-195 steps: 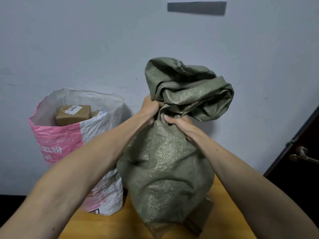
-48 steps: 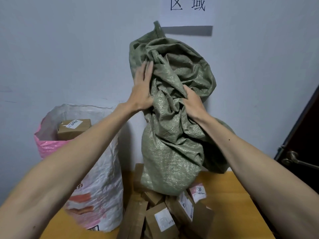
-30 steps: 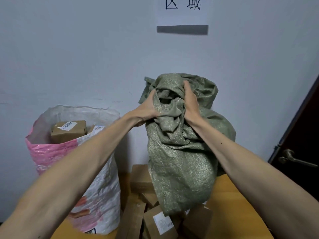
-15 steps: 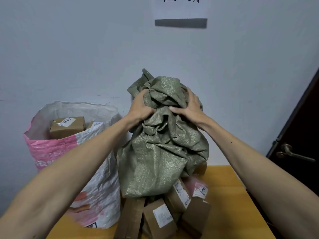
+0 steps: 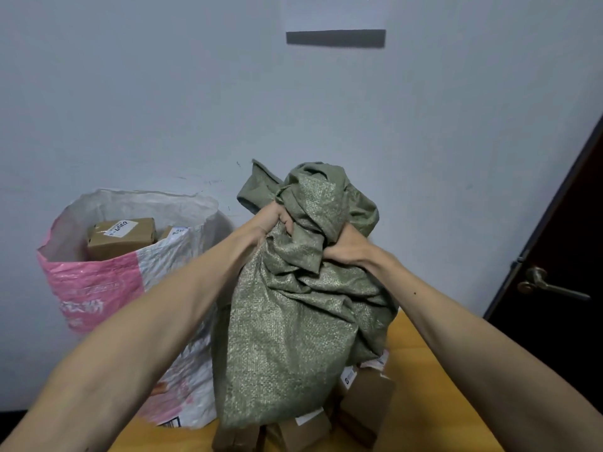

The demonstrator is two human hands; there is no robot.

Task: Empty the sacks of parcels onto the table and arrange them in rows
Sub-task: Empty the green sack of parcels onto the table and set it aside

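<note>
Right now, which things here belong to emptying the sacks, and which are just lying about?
Job: green woven sack gripped by left hand and right hand; pink-and-white woven sack; brown cardboard parcels under green sack; yellow wooden table.
Idle: dark door, metal lever handle; white paper sign.

- The paper sign (image 5: 336, 14) on the wall carries black characters. The top edge of the frame cuts them off, so only their lowest strokes show and they cannot be read.
- A white label (image 5: 119, 228) on the brown box (image 5: 122, 241) inside the pink-and-white sack (image 5: 98, 282) bears dark handwritten marks, roughly "2UU7", though the reading is uncertain.
- The pink band of that sack has pale printed Chinese characters (image 5: 81, 306), too blurred to read.
- A small tag (image 5: 348, 377) on a parcel (image 5: 368, 406) beneath the green sack (image 5: 293, 321) shows print too small to read.
</note>
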